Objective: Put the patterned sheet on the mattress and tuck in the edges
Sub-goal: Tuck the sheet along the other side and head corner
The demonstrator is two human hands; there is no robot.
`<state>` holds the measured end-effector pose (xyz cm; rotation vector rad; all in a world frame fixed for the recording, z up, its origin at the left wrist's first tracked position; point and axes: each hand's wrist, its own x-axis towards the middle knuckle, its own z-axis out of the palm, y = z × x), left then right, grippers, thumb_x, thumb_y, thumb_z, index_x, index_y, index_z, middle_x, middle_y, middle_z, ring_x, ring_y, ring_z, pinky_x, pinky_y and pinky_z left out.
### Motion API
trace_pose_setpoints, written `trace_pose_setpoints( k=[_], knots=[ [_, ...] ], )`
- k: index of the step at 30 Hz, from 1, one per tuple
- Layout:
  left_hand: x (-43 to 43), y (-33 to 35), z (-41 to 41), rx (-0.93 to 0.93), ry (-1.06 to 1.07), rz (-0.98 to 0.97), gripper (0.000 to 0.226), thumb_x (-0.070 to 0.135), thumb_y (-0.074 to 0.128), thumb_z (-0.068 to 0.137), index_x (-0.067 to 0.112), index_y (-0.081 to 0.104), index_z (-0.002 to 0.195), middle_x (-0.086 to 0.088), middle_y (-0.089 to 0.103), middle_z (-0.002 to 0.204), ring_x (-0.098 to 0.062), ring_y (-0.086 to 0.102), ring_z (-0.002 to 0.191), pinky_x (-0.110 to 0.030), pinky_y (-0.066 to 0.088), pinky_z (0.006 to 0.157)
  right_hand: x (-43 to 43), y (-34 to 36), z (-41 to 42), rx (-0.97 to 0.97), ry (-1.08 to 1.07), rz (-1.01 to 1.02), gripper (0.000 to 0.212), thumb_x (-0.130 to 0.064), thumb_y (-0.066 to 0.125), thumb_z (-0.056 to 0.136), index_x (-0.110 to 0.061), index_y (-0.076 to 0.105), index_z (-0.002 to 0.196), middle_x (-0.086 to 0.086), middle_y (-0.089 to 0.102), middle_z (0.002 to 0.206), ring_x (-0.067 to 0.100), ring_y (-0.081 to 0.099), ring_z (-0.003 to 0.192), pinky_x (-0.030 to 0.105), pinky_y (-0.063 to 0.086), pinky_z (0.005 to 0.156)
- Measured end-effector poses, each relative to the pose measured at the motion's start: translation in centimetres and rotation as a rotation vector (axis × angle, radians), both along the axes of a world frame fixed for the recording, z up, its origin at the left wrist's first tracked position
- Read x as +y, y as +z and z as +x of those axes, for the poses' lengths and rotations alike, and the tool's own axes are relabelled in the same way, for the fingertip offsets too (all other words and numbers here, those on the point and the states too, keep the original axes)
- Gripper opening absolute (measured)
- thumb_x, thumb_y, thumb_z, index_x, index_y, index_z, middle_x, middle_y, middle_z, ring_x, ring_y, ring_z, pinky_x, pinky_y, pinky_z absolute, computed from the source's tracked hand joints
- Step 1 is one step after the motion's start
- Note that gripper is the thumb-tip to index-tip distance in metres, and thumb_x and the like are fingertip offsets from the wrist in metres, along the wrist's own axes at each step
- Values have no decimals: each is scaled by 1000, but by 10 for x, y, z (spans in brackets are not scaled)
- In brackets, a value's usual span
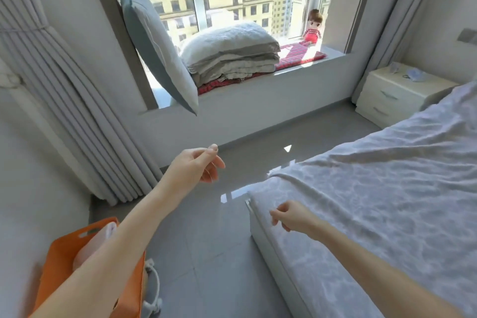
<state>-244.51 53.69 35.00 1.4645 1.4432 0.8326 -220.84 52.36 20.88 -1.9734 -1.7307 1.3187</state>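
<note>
While both hands hang in the air with nothing in them, the patterned sheet [387, 188] lies spread over the mattress [268, 245], wrinkled, its near corner right under the right hand [287, 214].

- Right hand: fingers loosely curled, pointing down over the mattress corner, no grip on anything. Can't tell if the fingertips touch the sheet.
- Left hand [198, 165]: out over the grey floor [206, 235], well left of the mattress. Thumb is extended, fingers relaxed and slightly bent, no grip on anything.
- Sheet runs from the right hand away to the right and back, covering the top. The white mattress side shows bare below the right forearm.
- Beyond the left hand: a grey-white pillow [157, 44] tilted by the window sill [258, 85], lower corner past the sill's front edge. Can't tell if it leans or is airborne.
- On the sill, right of the pillow: folded blankets [232, 51] stacked on a red striped mat [299, 55], and a doll [312, 28] sitting at the mat's far end.
- Far beyond the right hand: a cream nightstand [395, 95] beside the bed.
- Left of the left arm: a tied-back curtain [64, 111]. Under that forearm sits an orange basket [62, 255].
</note>
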Motion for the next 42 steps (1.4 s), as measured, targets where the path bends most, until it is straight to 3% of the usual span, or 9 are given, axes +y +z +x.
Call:
trace_pose_setpoints(
  k=[4,8,14,22,28,34,38,40,42],
  knots=[
    [118,-15,9,-21,-111,-63,45,35,43,98,4,70,80,-9,62,63,-23,55,66,-35,50,74,79,-5,5,-2,-149,-37,39,-33,50,92,-19,64,58,-3,49,44,14,44,48,27,38,59],
    [225,-43,32,-10,-224,-99,45,35,43,98,1,69,85,-6,61,61,-20,54,62,-32,48,72,160,-19,22,-16,-283,-40,36,-28,48,93,-14,66,65,-1,49,48,11,43,46,24,38,57],
    [369,-86,61,10,-312,-174,43,37,45,97,5,69,82,-4,62,61,-20,55,63,-31,47,72,287,-57,45,-62,-414,-105,38,-25,48,88,-19,61,53,-5,47,35,15,47,48,27,40,62],
    [536,-129,96,55,-421,-275,36,30,46,97,7,67,81,-3,61,65,-16,55,60,-26,48,70,413,-87,60,-90,-657,-223,40,-31,46,93,-18,59,57,0,53,48,17,49,51,27,41,61],
    [655,-189,142,163,-559,-290,31,30,47,94,13,68,81,4,62,74,-13,55,70,-25,41,71,476,-123,85,-108,-994,-289,37,-31,46,93,-15,59,62,-1,57,52,13,50,47,25,41,57],
    [707,-257,216,210,-710,-433,23,26,50,86,18,65,70,3,62,74,-16,54,69,-29,40,70,492,-160,112,-105,-1276,-334,32,-30,47,91,-9,62,72,3,62,61,16,51,51,25,37,52],
    [712,-296,280,309,-864,-513,20,35,49,64,21,63,64,2,60,72,-20,53,71,-30,42,73,490,-187,144,-121,-1436,-335,41,-34,48,91,4,60,81,5,57,67,19,50,59,29,37,59],
    [713,-315,318,360,-931,-537,18,33,50,66,21,63,65,2,58,72,-21,50,71,-30,41,72,492,-200,166,-162,-1462,-348,40,-36,48,92,1,61,82,3,57,70,22,54,66,28,38,60],
    [716,-337,357,386,-954,-564,18,32,48,65,20,62,65,-1,57,73,-23,49,72,-30,40,71,497,-210,192,-214,-1449,-380,31,-37,48,94,-12,65,92,2,65,88,24,61,85,28,40,65]
  ],
)
